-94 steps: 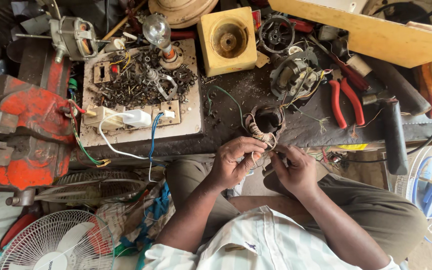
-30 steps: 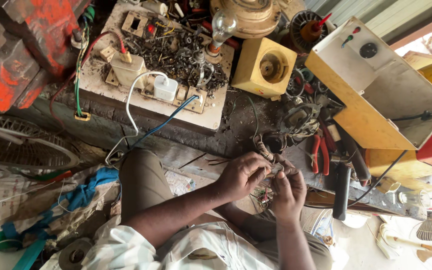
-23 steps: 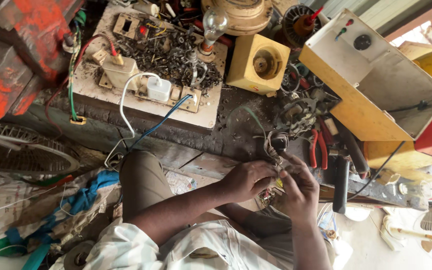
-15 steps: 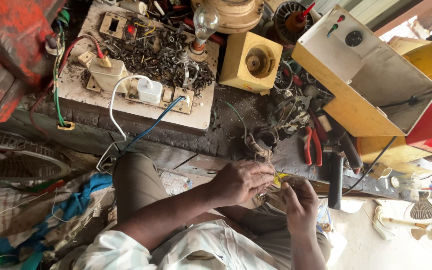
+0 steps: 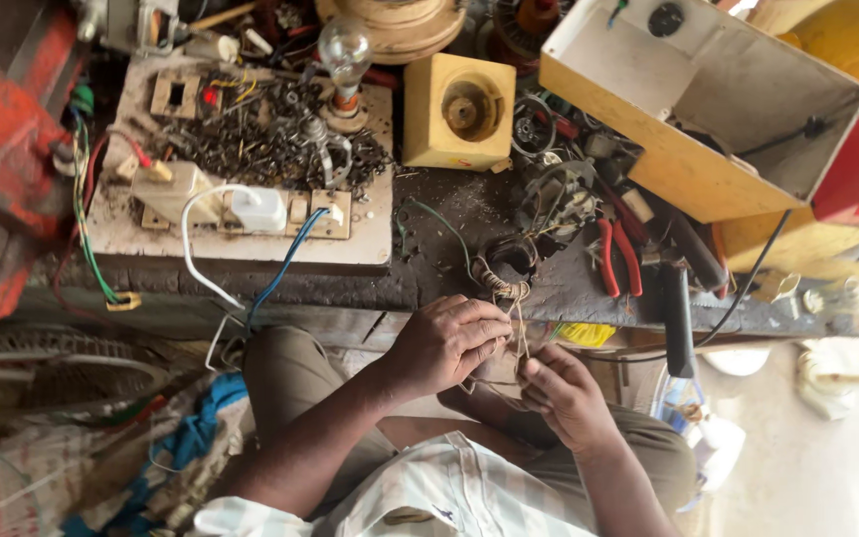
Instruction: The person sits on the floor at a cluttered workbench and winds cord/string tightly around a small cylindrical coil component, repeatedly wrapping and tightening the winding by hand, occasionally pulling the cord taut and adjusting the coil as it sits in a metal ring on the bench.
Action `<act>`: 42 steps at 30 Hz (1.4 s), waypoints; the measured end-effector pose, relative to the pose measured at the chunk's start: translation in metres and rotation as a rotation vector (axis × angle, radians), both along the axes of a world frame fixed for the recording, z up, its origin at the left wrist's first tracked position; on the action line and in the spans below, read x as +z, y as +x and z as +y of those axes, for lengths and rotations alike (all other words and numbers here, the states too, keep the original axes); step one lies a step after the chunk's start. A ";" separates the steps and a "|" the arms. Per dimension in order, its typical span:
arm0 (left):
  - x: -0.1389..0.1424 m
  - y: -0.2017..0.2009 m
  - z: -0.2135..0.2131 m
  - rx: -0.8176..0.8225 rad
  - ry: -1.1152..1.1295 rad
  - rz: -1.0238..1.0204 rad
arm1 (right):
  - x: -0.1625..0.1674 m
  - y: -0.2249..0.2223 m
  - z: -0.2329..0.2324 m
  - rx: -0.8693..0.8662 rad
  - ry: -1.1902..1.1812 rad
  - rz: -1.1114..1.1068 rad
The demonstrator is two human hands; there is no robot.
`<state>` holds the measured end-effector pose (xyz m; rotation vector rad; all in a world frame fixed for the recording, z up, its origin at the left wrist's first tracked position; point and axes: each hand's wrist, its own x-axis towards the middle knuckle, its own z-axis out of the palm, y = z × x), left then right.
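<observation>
Wire coil [image 5: 505, 273] sits at front edge of tabletop [image 5: 449, 224], thin strands running down to hands. Left hand [image 5: 444, 343] curled tight, pinching strands; right hand [image 5: 567, 393] fingers narrow, gripping same strands lower. Judged light, springy, thin wire: kinks easily, best held close to binding. Red pliers [image 5: 616, 257] just right of coil. Versus half second ago: hands sit closer together under coil; view shifted slightly.

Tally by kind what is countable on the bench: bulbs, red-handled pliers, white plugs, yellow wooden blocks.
Light bulb: 1
Red-handled pliers: 1
White plug: 1
Yellow wooden block: 1
Total: 4
Left hand and right hand hold a wire coil.
</observation>
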<state>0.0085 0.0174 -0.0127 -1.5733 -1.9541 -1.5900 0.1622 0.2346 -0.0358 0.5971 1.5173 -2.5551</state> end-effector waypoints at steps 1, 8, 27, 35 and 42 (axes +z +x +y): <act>0.000 0.000 -0.001 -0.004 -0.020 0.019 | -0.005 0.000 -0.003 0.013 -0.012 0.007; 0.026 -0.016 -0.023 -0.130 -0.292 0.142 | -0.015 -0.004 -0.018 0.057 0.252 0.043; 0.047 -0.034 0.050 0.204 -0.412 0.250 | -0.004 -0.001 -0.038 0.051 0.808 0.181; 0.039 -0.040 0.043 0.135 -0.334 0.038 | -0.004 -0.004 -0.035 0.037 0.835 0.231; 0.048 -0.042 0.041 0.066 -0.269 0.000 | 0.000 -0.005 -0.036 0.043 0.854 0.178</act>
